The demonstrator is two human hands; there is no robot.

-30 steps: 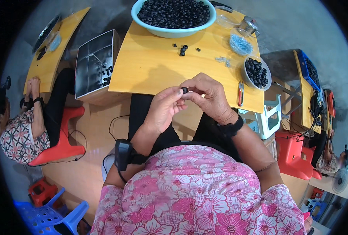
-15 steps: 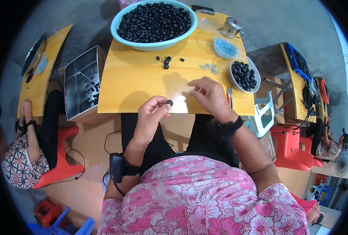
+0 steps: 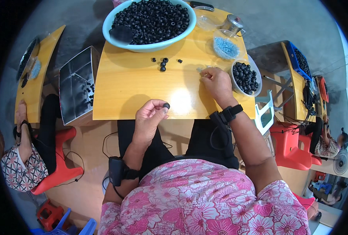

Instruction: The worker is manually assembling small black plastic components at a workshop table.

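Observation:
My left hand is just above the table's near edge, pinching a small round black part with a hollow between thumb and fingertips. My right hand reaches over the table, its thumb and fingers pressed together at a little pile of shiny pale pieces, partly covered by the hand. What those fingertips hold is too small to make out. Beside my right hand stands a clear tub full of rounded black parts. Several loose black parts lie mid-table, beyond my left hand.
A light blue basin heaped with black parts fills the table's far left. Behind the right tub are a clear tub of bluish pieces and a metal mug. An open carton stands left. Other people sit at tables on both sides.
My right hand has moved right and farther away, onto the shiny pile, and its fingers have closed. My left hand keeps hold of the black part. The whole view has shifted slightly.

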